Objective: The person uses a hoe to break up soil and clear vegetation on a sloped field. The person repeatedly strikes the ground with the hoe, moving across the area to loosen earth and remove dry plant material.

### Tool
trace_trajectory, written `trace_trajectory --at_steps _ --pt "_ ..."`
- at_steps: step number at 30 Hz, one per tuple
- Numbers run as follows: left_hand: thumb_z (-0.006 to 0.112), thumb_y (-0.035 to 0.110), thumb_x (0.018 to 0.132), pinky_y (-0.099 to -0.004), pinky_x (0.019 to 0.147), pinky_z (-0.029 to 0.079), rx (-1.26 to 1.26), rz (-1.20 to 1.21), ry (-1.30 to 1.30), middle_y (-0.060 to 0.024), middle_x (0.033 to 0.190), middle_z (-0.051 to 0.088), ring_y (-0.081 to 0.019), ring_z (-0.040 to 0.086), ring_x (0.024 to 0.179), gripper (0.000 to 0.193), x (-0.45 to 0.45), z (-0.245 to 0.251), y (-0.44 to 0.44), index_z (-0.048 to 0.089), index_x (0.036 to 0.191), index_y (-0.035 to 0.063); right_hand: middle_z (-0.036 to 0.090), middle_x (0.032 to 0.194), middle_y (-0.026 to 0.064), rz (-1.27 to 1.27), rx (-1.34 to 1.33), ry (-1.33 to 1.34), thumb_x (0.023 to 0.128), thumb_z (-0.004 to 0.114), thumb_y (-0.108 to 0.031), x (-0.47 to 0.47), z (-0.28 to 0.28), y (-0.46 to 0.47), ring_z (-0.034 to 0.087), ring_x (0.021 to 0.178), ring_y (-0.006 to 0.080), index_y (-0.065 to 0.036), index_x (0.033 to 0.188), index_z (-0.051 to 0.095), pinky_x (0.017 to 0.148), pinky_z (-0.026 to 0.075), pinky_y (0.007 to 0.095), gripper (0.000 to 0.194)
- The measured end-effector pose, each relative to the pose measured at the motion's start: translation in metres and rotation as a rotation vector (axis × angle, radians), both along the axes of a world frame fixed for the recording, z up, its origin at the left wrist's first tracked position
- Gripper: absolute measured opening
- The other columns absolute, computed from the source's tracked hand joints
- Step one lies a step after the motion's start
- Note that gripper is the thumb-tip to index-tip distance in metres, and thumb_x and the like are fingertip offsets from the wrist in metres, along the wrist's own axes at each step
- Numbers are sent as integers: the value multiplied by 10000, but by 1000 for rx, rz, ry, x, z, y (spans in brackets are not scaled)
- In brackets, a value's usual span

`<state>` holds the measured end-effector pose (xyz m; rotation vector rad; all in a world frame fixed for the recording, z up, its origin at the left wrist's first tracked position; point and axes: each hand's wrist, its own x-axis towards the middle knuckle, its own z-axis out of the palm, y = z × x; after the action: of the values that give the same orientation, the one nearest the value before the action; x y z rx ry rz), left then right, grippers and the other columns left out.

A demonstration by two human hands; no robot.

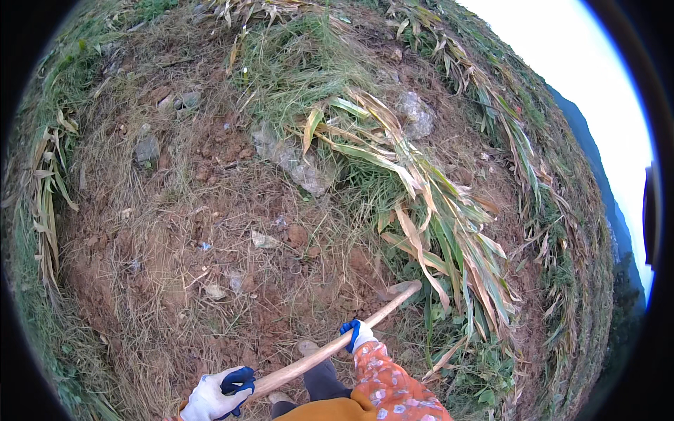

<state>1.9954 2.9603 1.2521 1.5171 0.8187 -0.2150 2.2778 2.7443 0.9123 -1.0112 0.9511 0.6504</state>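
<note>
A long wooden tool handle (303, 367), apparently a hoe's, slants up to the right in front of me. My left hand (218, 392), in a white and blue work glove, grips it near its lower end. Farther along, my right hand (359, 336) holds the same shaft, wearing a similar glove below an orange floral sleeve. The hoe head (399, 289) is low at the ground, against loose soil and grass; its blade is partly hidden. Just beyond it lies a bundle of cut corn stalks (447, 226) with green and dried leaves.
Reddish soil (174, 247) strewn with dry grass spreads ahead and left. A long rock (295, 163) and a pale rock (417, 114) stick out. Pulled grass (300, 63) is heaped at the top. Further corn stalks (505, 121) lie in a row at right. My shoe (307, 347) stands below the handle.
</note>
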Motion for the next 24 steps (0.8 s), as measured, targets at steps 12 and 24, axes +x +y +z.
trace_trajectory --at_steps 12,24 --pt "640 329 668 -399 646 490 641 -585 584 -143 749 628 -308 615 709 335 -20 -64 32 592 892 86 433 588 7 -64 56 160 766 488 -88 2 -60 2 428 494 154 -117 636 404 545 470 296 158" --pt "648 403 617 -375 717 486 446 -209 899 -109 831 646 -287 613 798 358 -175 -106 -39 644 891 172 605 811 85 542 115 557 796 578 -178 -26 78 74 582 756 241 -61 809 533 795 492 394 126"
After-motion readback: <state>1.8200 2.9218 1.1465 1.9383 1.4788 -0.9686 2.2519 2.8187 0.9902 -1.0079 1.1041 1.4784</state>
